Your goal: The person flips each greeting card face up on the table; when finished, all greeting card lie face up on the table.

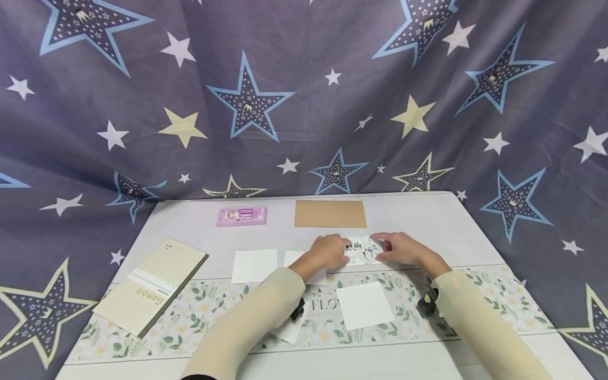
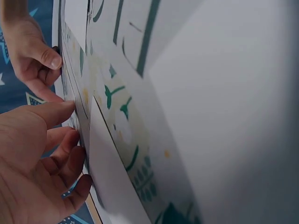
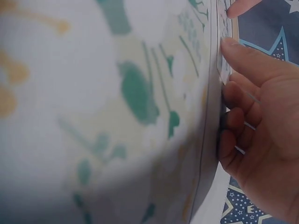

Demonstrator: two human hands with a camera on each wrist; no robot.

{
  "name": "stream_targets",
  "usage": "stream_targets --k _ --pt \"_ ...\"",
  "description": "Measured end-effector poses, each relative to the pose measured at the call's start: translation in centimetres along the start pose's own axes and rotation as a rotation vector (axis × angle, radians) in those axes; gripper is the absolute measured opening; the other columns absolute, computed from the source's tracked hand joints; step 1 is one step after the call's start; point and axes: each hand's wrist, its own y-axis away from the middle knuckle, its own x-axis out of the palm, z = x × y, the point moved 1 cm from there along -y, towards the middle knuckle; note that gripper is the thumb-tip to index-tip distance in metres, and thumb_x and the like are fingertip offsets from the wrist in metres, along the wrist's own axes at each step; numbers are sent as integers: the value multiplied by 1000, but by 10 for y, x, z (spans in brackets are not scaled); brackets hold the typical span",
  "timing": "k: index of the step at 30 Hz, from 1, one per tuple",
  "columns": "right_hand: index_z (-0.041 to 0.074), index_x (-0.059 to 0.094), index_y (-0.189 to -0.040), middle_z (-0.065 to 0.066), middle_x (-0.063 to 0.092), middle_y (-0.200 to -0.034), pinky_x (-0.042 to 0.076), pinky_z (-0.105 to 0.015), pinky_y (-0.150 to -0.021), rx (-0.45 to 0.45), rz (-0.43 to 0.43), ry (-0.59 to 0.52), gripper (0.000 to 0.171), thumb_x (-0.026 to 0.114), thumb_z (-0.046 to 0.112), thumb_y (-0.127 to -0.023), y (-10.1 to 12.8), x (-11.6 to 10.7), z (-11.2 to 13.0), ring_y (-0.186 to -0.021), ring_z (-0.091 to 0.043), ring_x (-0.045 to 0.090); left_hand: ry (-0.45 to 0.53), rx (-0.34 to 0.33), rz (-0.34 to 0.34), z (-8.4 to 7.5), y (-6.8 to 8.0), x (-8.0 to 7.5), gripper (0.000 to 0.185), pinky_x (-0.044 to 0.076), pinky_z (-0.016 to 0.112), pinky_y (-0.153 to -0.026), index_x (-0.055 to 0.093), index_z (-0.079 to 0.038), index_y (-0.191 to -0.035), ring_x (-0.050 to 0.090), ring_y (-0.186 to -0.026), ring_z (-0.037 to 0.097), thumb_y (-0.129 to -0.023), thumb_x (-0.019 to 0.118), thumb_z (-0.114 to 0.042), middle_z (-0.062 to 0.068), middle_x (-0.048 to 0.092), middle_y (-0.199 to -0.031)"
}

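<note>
Behind everything we see a dark star-print curtain [image 1: 304,95]. Below it we have the white counter [image 1: 413,216], a floral strip [image 1: 190,309] running across its nearer half. Two cream sleeves [image 1: 480,322] reach in from the near side.

On the counter, we note a thick cream notebook [image 1: 152,287] at the left, set at a slant. A plain brown sheet [image 1: 330,214] lies at the back, right of centre. We count four blank white cards [image 1: 366,305]: one in the open on the floral strip, one left of the left wrist, two partly covered by the left arm. A flat purple box [image 1: 242,216] sits back left.

Both grips are bare hands. We find the left grip [image 1: 329,250] nearly closed, thumb and fingers bent in, pinching the left edge of a small printed card [image 1: 363,250]. The right grip [image 1: 401,248] pinches its right edge, thumb and forefinger slightly apart. That card, black writing up, is between them, just in front of the brown sheet. We cannot tell whether it touches the counter.
</note>
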Motion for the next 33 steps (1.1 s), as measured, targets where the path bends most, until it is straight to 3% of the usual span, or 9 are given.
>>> stream_targets --k 7,12,19,24,29,33 --pt "6 53 -147 3 59 -75 41 -27 -63 -13 4 10 65 78 25 -90 -2 -3 1 -65 -11 48 -32 -2 0 0 -1 -2 52 51 44 -100 58 -22 -145 65 -116 21 -96 67 -38 2 69 -126" --pt "5 52 -147 5 62 -79 45 -26 -66 -60 3 -3 64 76 26 -92 7 -4 5 -67 -8 51 -77 46 -29 1 9 -3 49 53 42 -95 61 -21 -142 65 -111 20 -96 66 -35 3 68 -123" --pt "2 58 -141 10 63 -80 49 -23 -67 -169 17 -52 54 74 23 -94 34 0 14 -67 -1 53 -112 134 -50 -1 48 -1 42 54 36 -92 65 -22 -137 64 -102 15 -98 64 -37 1 67 -121" --pt "2 62 -136 13 63 -80 49 -21 -68 -212 53 -77 48 75 19 -92 54 6 24 -67 2 53 -96 183 -70 -8 80 0 44 54 32 -81 68 -20 -132 62 -93 14 -92 70 -40 2 68 -114" --pt "5 64 -134 8 62 -88 48 -21 -69 -215 79 -54 52 80 24 -88 70 11 35 -74 -1 52 -73 169 -63 -16 104 10 53 50 29 -75 68 -19 -130 58 -88 12 -87 75 -48 0 65 -108" --pt "9 66 -132 5 60 -96 46 -22 -71 -223 82 1 55 83 31 -84 76 16 42 -80 -4 50 -69 129 -60 -20 114 16 62 49 30 -76 65 -17 -135 58 -91 14 -86 74 -55 1 63 -110"
